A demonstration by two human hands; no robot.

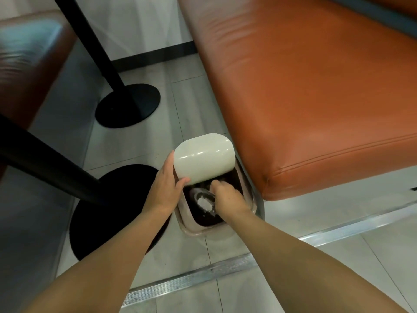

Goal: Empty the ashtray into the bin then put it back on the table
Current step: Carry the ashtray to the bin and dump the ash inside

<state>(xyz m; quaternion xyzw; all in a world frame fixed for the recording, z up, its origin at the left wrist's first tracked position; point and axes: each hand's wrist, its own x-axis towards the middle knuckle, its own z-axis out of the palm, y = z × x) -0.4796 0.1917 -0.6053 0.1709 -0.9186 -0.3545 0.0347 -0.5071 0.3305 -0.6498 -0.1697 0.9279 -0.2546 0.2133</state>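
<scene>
A small beige bin (191, 231) lined with a black bag stands on the floor beside the orange bench. My left hand (165, 188) holds its cream lid (203, 161) lifted open by the left edge. My right hand (228, 197) reaches into the bin mouth and grips the ashtray (200, 196), a clear glass one tilted on its side. White crumpled matter (205, 204) lies at the ashtray's mouth inside the bin. My fingers hide most of the ashtray's right side.
An orange padded bench (316, 98) rises right of the bin. Two black table poles with round bases (128, 105) (106, 211) stand on the tiled floor to the left. A brown seat (29, 59) sits far left. A metal floor strip (191, 276) runs below.
</scene>
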